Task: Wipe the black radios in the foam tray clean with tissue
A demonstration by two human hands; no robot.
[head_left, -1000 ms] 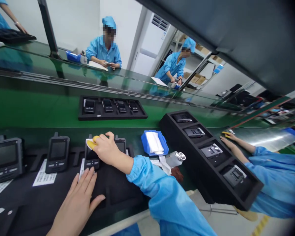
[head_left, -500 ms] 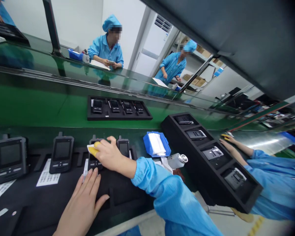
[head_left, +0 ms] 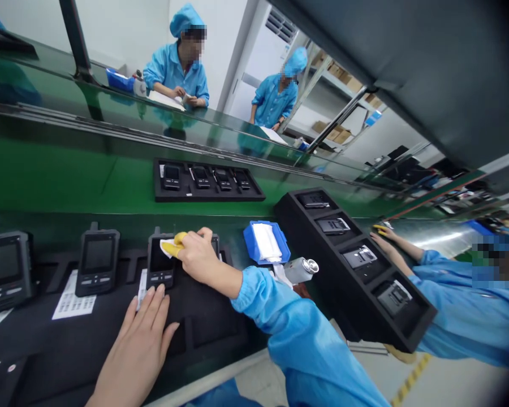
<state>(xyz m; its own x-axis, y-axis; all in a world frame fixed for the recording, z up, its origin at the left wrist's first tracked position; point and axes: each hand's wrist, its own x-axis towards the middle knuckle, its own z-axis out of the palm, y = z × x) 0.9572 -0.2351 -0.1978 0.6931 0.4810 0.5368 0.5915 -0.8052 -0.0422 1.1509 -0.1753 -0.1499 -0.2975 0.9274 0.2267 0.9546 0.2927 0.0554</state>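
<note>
My right hand, with a yellow finger cot, pinches a small white wipe against the top right of a black handheld device. That device stands in a black foam tray near me. My left hand lies flat and open on the tray, its fingertips touching the device's lower edge. A second black device stands to the left, and a larger one at the far left. Another device is mostly hidden behind my right hand.
A blue bin of white wipes and a small metal can sit right of my hand. A long black tray of devices lies at right, where a co-worker's hand rests. Another tray rides the green belt. Two people work beyond.
My right hand has slid the wipe slightly right and up off the device's screen. My left hand stays flat on the tray. The tray on the belt has moved right.
</note>
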